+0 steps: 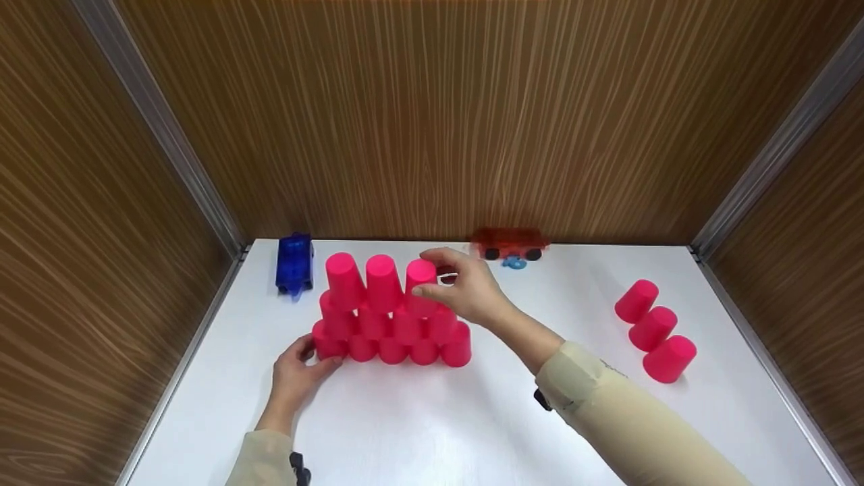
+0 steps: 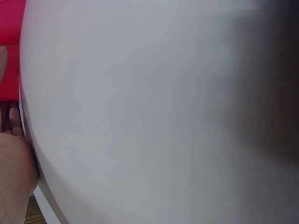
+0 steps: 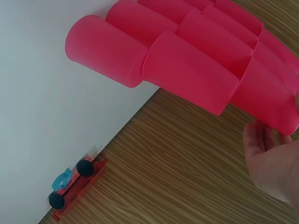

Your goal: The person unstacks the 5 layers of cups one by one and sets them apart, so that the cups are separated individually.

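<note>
- Gripped between thumb and fingers of the left hand, near left, is the bottom-left cup.
- Right: three loose cups are left unstacked.
- Centre: the cup stack is built three rows high.
- Atop it, the top-right cup is pinched by the right hand.

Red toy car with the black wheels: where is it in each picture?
Head: the red toy car is a bit right of the picture's middle.
Left wrist: it isn't in this one.
Right wrist: it's at the lower left.
Landmark in all three: the pink cups.
</note>
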Demonstrator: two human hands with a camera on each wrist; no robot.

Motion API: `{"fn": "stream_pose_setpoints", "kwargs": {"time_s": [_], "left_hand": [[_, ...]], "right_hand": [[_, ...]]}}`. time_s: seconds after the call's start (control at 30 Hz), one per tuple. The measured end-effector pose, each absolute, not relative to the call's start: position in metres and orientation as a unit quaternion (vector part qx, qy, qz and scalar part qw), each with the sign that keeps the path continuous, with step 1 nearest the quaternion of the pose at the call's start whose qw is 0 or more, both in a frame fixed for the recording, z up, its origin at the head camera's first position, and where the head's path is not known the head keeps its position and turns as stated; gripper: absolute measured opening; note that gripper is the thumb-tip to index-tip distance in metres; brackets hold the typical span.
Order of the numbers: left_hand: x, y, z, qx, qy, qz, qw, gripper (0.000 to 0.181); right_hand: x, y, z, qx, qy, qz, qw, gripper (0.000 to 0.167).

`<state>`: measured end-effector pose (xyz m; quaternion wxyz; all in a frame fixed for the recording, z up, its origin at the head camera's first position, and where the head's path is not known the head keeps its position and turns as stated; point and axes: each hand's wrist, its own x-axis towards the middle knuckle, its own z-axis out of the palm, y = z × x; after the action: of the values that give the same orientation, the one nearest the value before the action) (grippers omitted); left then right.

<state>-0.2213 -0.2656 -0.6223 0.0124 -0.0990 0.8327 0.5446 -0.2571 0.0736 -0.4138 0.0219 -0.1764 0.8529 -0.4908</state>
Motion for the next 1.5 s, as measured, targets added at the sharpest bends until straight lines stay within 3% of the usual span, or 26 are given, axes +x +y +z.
{"fn": "stream_pose_setpoints", "kwargs": {"time_s": [0.17, 0.43, 0.83, 1.2, 1.5], "left_hand": [[-0.222, -0.265, -0.622, -0.082, 0.832, 0.548, -0.005, 0.076], [-0.223, -0.265, -0.625, -0.086, 0.836, 0.542, 0.009, 0.078], [-0.214, -0.280, -0.627, -0.096, 0.837, 0.539, 0.006, 0.078], [-0.215, -0.283, -0.627, -0.101, 0.836, 0.540, 0.007, 0.081], [-0.215, -0.280, -0.627, -0.101, 0.838, 0.536, 0.003, 0.079]], "right_hand": [[-0.257, 0.074, -0.414, -0.164, 0.850, -0.499, 0.028, 0.062], [-0.256, 0.082, -0.405, -0.178, 0.846, -0.502, 0.003, 0.062], [-0.267, 0.135, -0.397, -0.155, 0.848, -0.505, -0.046, 0.054], [-0.278, 0.212, -0.416, -0.077, 0.858, -0.504, -0.058, 0.065], [-0.279, 0.266, -0.445, 0.018, 0.859, -0.510, -0.033, 0.079]]}}
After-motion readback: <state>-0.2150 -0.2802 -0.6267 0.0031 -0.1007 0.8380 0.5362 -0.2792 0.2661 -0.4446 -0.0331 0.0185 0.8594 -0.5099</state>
